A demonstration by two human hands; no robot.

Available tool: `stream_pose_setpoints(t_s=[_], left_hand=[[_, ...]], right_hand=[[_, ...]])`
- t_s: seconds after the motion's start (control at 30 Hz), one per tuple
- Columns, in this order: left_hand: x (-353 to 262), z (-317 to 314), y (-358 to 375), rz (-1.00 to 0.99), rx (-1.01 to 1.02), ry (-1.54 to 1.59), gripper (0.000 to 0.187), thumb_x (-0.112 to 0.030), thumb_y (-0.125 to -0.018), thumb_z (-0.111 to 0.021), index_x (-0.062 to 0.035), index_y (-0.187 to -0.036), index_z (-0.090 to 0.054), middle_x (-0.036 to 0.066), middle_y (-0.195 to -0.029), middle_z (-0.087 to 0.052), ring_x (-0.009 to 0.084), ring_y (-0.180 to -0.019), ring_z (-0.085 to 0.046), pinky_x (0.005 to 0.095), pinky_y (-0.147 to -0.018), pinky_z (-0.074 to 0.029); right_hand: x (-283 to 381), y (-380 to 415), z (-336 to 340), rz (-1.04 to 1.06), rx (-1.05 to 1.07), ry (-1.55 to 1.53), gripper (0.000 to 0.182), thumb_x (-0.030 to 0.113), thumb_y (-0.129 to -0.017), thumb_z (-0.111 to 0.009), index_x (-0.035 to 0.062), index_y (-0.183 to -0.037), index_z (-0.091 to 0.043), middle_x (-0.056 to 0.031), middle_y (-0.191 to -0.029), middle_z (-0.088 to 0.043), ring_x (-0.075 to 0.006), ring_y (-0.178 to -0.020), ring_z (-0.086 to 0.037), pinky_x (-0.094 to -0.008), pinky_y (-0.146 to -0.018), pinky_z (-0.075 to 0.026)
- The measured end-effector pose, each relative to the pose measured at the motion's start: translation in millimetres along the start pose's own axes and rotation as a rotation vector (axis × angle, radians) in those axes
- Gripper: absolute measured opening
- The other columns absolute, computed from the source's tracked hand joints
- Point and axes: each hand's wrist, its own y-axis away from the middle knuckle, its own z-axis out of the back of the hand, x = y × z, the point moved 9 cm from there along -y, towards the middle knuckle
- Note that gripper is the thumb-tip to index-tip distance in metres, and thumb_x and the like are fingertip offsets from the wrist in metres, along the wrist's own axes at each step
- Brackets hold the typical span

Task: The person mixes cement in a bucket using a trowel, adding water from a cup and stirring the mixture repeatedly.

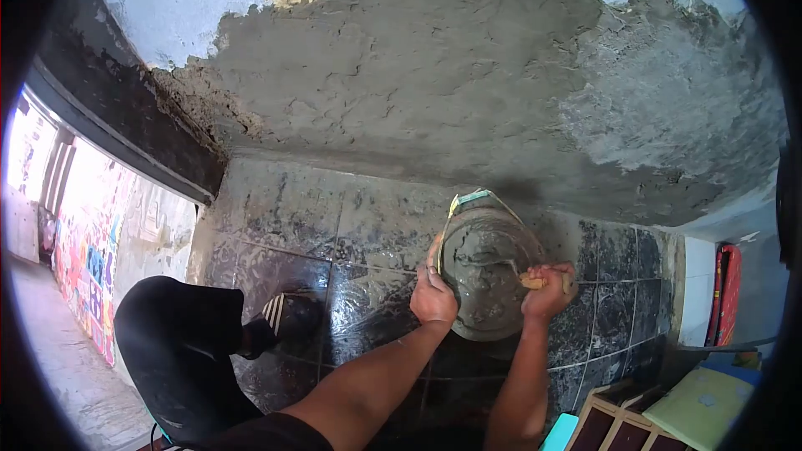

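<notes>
A round bucket [458, 330] of wet grey mortar [478, 271] stands on the tiled floor in front of me. Its wire handle lies toward the wall, with a green piece at the top. My left hand [434, 296] is closed on the bucket's left rim, the thumb upward. In my right hand [547, 290], the fingers wrap round the wooden handle of a trowel [533, 281]. Its thin metal neck reaches over the mortar; the blade is sunk in or coated by the mortar and hard to make out.
Grey wet plaster covers most of the wall [418, 75] ahead. Dark tiles [288, 255] are smeared with mortar. My shoe [292, 320] is at left, near a doorway. A wooden shelf or crate [622, 418] is at lower right, and a red rolled item [728, 296] leans at far right.
</notes>
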Motion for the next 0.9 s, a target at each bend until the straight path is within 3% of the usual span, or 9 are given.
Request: stream_pose_setpoints(t_s=[0.33,0.4,0.63,0.73,0.9], left_hand=[[-4,3,1,0.014,0.000,-0.007,0.042,-0.033,-0.102,-0.038,-0.0079,-0.131,-0.055,0.027,-0.097,-0.068,0.0488,-0.091,-0.064,0.0570,-0.080,-0.049],[-3,1,-2,0.009,-0.007,-0.003,0.042,-0.033,-0.102,-0.038,-0.0077,-0.132,-0.055,0.028,-0.098,-0.068,0.0489,-0.091,-0.064,0.0569,-0.080,-0.049],[-5,2,1,-0.003,-0.009,0.024,0.045,-0.035,-0.104,-0.037,-0.0046,-0.132,-0.055,0.030,-0.101,-0.067,0.0503,-0.094,-0.063,0.0564,-0.081,-0.048],[-1,0,1,-0.011,-0.031,-0.003,0.046,-0.036,-0.104,-0.038,-0.0027,-0.131,-0.055,0.031,-0.102,-0.067,0.0503,-0.095,-0.062,0.0558,-0.082,-0.048],[-4,0,3,-0.012,-0.009,0.002,0.045,-0.035,-0.104,-0.038,-0.0015,-0.127,-0.056,0.031,-0.102,-0.066,0.0510,-0.094,-0.062,0.0559,-0.081,-0.047]], right_hand=[[42,29,31,0.137,0.029,-0.060,0.008,0.001,-0.075,-0.054,0.0040,-0.076,-0.046,-0.0095,-0.068,-0.052,-0.0185,-0.056,-0.052,-0.0363,-0.062,-0.051],[72,32,27,0.262,0.093,-0.042,0.009,0.006,-0.081,-0.053,0.0079,-0.082,-0.044,-0.0068,-0.071,-0.049,-0.0165,-0.062,-0.049,-0.0371,-0.068,-0.049],[149,54,52,0.421,0.103,-0.103,0.012,0.012,-0.081,-0.056,0.0082,-0.080,-0.044,-0.0050,-0.069,-0.046,-0.0148,-0.058,-0.046,-0.0334,-0.065,-0.044],[148,64,62,0.381,0.160,-0.013,0.010,0.010,-0.081,-0.051,0.0078,-0.083,-0.042,-0.0065,-0.069,-0.047,-0.0154,-0.061,-0.045,-0.0350,-0.068,-0.045],[101,59,49,0.344,0.027,0.085,0.015,0.011,-0.076,-0.061,0.0036,-0.081,-0.049,-0.0107,-0.066,-0.056,-0.0191,-0.059,-0.056,-0.0354,-0.062,-0.050]])
